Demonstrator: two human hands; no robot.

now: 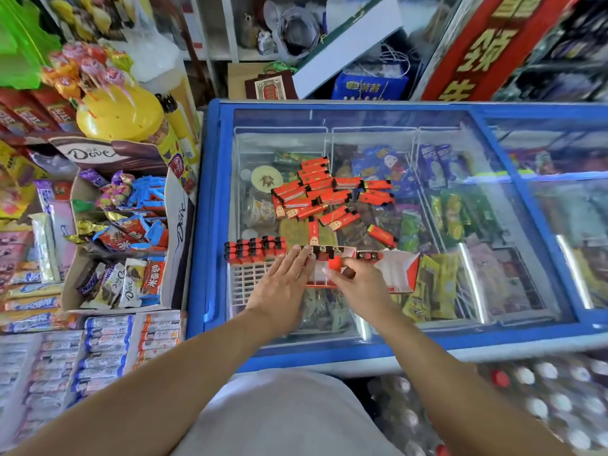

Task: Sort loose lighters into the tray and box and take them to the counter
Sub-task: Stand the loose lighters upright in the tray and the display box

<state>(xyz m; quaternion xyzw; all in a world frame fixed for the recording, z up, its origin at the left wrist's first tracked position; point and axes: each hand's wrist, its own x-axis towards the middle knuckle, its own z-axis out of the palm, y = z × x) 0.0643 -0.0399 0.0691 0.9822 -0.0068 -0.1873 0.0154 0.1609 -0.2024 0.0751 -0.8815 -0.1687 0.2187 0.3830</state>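
Left hand [283, 284] flat and open on the white tray [245, 279], right hand [357, 284] pinching a red lighter [335, 264] over the box [378, 271], loose lighters [324, 192] piled on freezer lid [493, 225].

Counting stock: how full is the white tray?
Mostly empty: the white tray has lighters standing only along its far row; the grid cells nearer are bare.

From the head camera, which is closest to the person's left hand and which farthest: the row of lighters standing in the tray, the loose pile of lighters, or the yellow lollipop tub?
1. Row of lighters in the tray: just left of the left hand.
2. Loose pile of lighters: beyond the hand, on the freezer lid.
3. Yellow lollipop tub: far upper left, off the freezer.
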